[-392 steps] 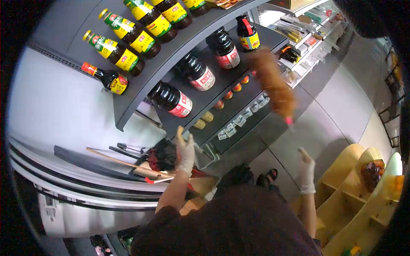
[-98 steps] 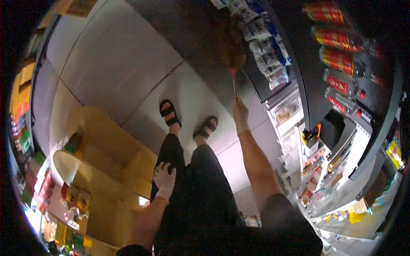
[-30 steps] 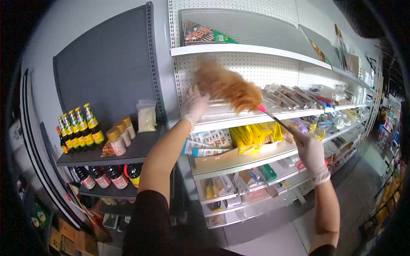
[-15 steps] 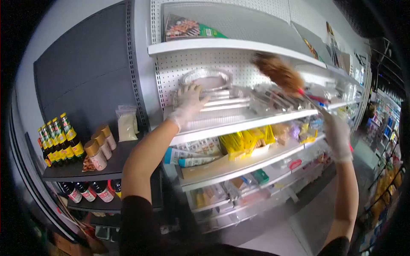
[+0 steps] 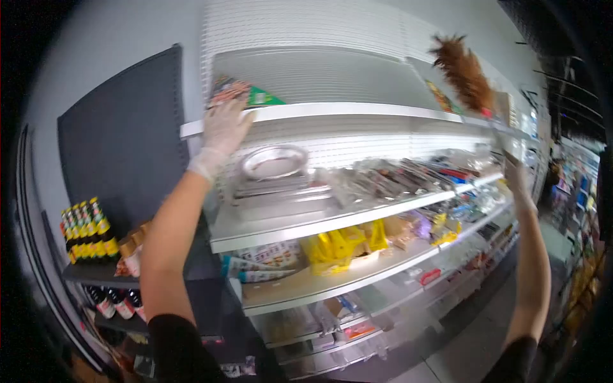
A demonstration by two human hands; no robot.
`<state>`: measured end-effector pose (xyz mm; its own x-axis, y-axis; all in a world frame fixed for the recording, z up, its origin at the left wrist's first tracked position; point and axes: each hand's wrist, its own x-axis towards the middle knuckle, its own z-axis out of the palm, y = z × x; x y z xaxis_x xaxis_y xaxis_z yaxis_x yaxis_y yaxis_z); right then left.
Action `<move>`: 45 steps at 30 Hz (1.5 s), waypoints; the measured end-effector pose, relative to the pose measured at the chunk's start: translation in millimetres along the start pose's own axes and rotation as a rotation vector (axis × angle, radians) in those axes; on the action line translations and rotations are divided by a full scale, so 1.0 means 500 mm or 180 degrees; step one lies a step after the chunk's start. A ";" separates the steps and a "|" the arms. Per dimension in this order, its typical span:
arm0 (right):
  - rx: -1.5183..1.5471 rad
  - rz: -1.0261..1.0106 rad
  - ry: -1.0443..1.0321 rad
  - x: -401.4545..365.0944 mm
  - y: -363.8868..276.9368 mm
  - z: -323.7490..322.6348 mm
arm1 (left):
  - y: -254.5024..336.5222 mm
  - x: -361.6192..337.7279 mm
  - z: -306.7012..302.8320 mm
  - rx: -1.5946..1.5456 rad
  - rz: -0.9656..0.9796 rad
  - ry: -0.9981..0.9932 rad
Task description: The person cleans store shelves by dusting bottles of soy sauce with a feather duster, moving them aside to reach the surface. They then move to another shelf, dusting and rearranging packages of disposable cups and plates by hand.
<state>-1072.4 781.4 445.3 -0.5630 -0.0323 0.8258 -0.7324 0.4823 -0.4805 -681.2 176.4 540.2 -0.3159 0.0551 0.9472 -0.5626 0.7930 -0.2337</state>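
My left hand (image 5: 225, 131), in a clear glove, reaches up to the left end of the upper shelf (image 5: 332, 111). Its fingers are stretched out over the shelf's front edge, right at the flat grill package (image 5: 262, 97) with a food picture and a green corner. At the right, my gloved right hand (image 5: 514, 175) is closed around the handle of a feather duster (image 5: 469, 76). The brown feathers point up and stand in front of the upper shelf's right part, slightly blurred.
Foil trays (image 5: 274, 163) and bagged utensils (image 5: 408, 179) lie on the shelf below. Yellow bags (image 5: 338, 246) sit one level lower. Bottles with yellow labels (image 5: 89, 233) stand on a dark shelf at the left. An aisle floor (image 5: 460, 319) runs along the right.
My left hand has gone from the foil trays up to the upper shelf's edge. My right hand has raised the duster from the tray shelf to the upper shelf. The view has tilted upward.
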 end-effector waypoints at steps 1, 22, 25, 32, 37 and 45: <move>-0.0676 -0.0586 0.0380 0.115 0.104 0.079 | 0.006 0.001 0.002 -0.0088 -0.0021 -0.0012; -0.0324 0.0490 -0.0016 0.275 -0.319 0.386 | 0.003 0.026 -0.032 -0.0321 -0.0366 -0.0927; -0.0619 0.0507 0.0028 0.282 -0.349 0.383 | -0.005 0.018 -0.013 -0.0265 -0.0242 -0.0626; -0.0550 -0.1631 -0.1113 0.041 -0.795 0.463 | 0.009 0.001 -0.009 -0.0216 -0.0323 -0.0577; -0.0426 -0.2544 -0.1133 -0.071 -0.828 0.410 | 0.017 0.008 -0.037 -0.0298 -0.0438 -0.0816; -0.0894 0.0027 -0.0235 -0.013 -0.254 0.284 | 0.007 0.025 -0.040 -0.0524 -0.0366 -0.1103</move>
<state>-1030.2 596.1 458.9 -0.6026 -0.0859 0.7934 -0.5987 0.7061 -0.3782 -671.9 191.9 555.4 -0.5130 -0.2252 0.8283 -0.4881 0.8703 -0.0656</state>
